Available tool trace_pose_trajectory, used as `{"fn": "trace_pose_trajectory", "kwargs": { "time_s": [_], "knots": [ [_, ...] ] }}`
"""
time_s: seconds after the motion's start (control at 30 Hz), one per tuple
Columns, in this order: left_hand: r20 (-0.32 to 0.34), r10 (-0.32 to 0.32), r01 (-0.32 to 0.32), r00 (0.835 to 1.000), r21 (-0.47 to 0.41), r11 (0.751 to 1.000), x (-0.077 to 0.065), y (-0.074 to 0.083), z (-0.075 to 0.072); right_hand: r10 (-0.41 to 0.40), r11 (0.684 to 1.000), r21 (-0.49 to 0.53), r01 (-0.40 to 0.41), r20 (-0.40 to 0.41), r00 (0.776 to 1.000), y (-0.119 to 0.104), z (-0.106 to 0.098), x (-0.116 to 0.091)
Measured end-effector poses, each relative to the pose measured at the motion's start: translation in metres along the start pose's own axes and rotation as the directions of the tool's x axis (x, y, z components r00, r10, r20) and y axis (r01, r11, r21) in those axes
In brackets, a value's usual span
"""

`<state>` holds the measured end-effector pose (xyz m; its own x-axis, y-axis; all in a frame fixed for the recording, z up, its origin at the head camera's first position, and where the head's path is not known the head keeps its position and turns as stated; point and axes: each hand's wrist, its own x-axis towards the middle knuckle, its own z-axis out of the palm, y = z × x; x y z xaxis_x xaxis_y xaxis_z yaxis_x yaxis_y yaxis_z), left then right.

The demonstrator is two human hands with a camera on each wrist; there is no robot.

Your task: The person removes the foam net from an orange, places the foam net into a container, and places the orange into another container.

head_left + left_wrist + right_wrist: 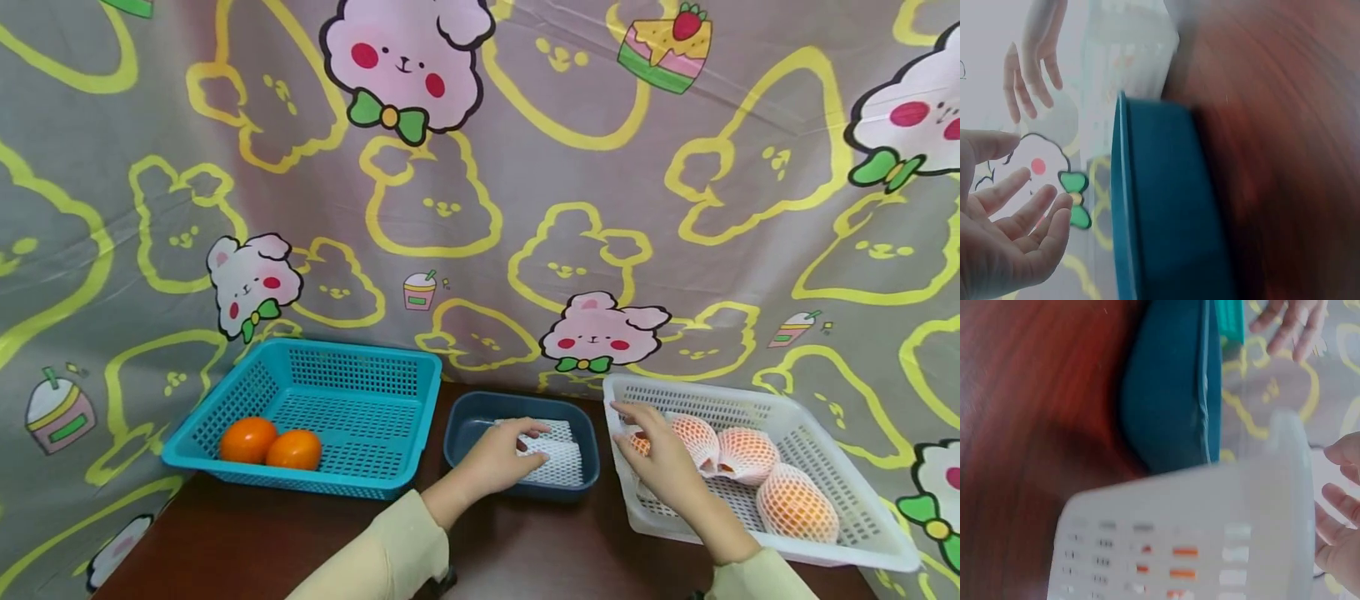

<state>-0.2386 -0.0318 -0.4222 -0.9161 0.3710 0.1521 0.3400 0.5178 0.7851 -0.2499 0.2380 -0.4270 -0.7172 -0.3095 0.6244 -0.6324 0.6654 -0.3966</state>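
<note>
My left hand [498, 457] hovers over a dark blue tray [465, 402] holding white foam net sleeves [558, 458], thumb and fingers apart with nothing between them. On the right, my right hand [663, 458] is above the left side of a white basket [873, 521], its fingers spread and holding nothing. Inside that basket lie several oranges in foam nets [797, 504], one partly hidden behind the right hand. The left wrist view shows the left palm [1010, 237] beside the tray's rim. Relaxed fingers of the right hand [1341, 515] appear beyond the basket's rim in the right wrist view.
To the left stands a teal basket [427, 367] with two bare oranges [247, 440] [294, 450] near its front left corner. All three containers sit on a dark brown table [247, 533]. A patterned cloth [465, 183] hangs behind them.
</note>
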Motion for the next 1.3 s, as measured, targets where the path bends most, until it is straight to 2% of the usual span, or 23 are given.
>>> {"fn": "trace_pose_trajectory", "kwargs": {
  "time_s": [0.17,0.27,0.37,0.43,0.5,0.6,0.67,0.73,0.87,0.9,0.97,1.07,1.13,1.2,1.3],
  "knots": [
    [0.021,0.006,-0.003,1.000,-0.142,0.990,0.004,0.003,0.021,0.131,0.991,-0.006,-0.131,0.046,0.990,0.017,-0.007,0.001],
    [0.038,-0.026,0.035,0.999,-0.264,0.964,0.005,0.003,0.033,0.219,0.976,-0.036,-0.216,0.106,0.970,0.022,-0.011,-0.001],
    [0.073,-0.086,0.109,0.994,-0.420,0.901,0.006,0.004,0.044,0.295,0.955,-0.092,-0.283,0.154,0.943,0.027,-0.011,-0.003],
    [0.104,-0.126,0.162,0.986,-0.515,0.842,0.006,0.006,0.051,0.326,0.943,-0.133,-0.306,0.173,0.929,0.031,-0.011,-0.004],
    [0.134,-0.151,0.201,0.979,-0.584,0.786,0.005,0.009,0.058,0.354,0.931,-0.170,-0.324,0.190,0.916,0.034,-0.010,-0.004],
    [0.162,-0.179,0.241,0.970,-0.652,0.719,0.006,0.016,0.068,0.379,0.917,-0.218,-0.335,0.207,0.902,0.038,-0.010,-0.003],
    [0.173,-0.198,0.263,0.965,-0.681,0.684,0.008,0.020,0.073,0.399,0.906,-0.244,-0.345,0.221,0.890,0.040,-0.010,-0.003],
    [0.173,-0.214,0.273,0.961,-0.697,0.663,0.010,0.024,0.077,0.410,0.900,-0.264,-0.348,0.236,0.881,0.042,-0.011,-0.003],
    [0.177,-0.240,0.291,0.954,-0.730,0.619,0.014,0.030,0.088,0.454,0.874,-0.320,-0.366,0.273,0.848,0.046,-0.011,-0.005],
    [0.184,-0.248,0.299,0.951,-0.742,0.600,0.014,0.031,0.091,0.461,0.869,-0.333,-0.366,0.277,0.843,0.048,-0.010,-0.005],
    [0.202,-0.270,0.322,0.942,-0.774,0.546,0.015,0.033,0.098,0.484,0.855,-0.356,-0.377,0.285,0.827,0.050,-0.008,-0.006],
    [0.226,-0.306,0.351,0.925,-0.817,0.457,0.016,0.035,0.107,0.490,0.852,-0.363,-0.377,0.297,0.820,0.051,-0.003,-0.007],
    [0.231,-0.332,0.360,0.915,-0.840,0.407,0.017,0.036,0.113,0.492,0.850,-0.369,-0.376,0.302,0.816,0.051,-0.001,-0.008],
    [0.231,-0.352,0.363,0.907,-0.854,0.373,0.018,0.037,0.117,0.485,0.853,-0.373,-0.366,0.304,0.820,0.051,-0.001,-0.009],
    [0.229,-0.381,0.367,0.896,-0.866,0.341,0.021,0.039,0.122,0.480,0.851,-0.389,-0.353,0.304,0.823,0.052,0.000,-0.010]
  ]
}}
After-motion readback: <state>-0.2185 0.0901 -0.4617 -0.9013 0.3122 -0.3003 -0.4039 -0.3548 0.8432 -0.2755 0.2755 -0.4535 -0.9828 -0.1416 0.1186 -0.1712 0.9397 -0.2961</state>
